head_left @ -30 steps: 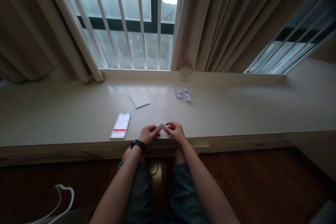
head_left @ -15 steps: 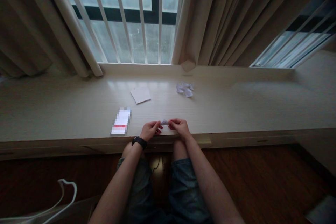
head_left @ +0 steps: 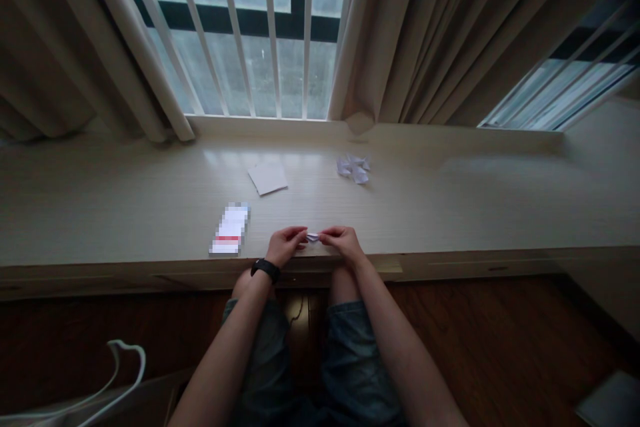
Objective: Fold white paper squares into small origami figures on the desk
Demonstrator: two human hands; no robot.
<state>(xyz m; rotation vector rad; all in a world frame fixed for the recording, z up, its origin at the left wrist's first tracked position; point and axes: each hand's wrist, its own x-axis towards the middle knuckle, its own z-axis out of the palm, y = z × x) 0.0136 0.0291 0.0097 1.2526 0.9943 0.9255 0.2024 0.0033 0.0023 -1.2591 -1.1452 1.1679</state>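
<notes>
A small folded piece of white paper (head_left: 313, 237) is stretched between my two hands, just above the front edge of the pale desk (head_left: 425, 213). My left hand (head_left: 286, 244), with a black band on its wrist, pinches the paper's left end. At the right end, the thumb and fingers of my right hand (head_left: 342, 241) are closed on it. The exact shape of the folds is too small to make out. Farther back lie a stack of square white paper (head_left: 269, 178) and, to its right, several folded paper pieces (head_left: 353, 169) in a cluster.
A phone (head_left: 230, 228) with a blurred screen lies left of my hands. Behind the desk are a barred window (head_left: 240, 67) and long curtains (head_left: 400, 40). A white looped cord or handle (head_left: 143, 367) shows at the lower left, above the dark wooden floor (head_left: 475, 340).
The folded paper has turned a little between my fingers and looks flatter, with its layered edges showing. My left fingers have shifted slightly. The camera view has tilted down a bit.
</notes>
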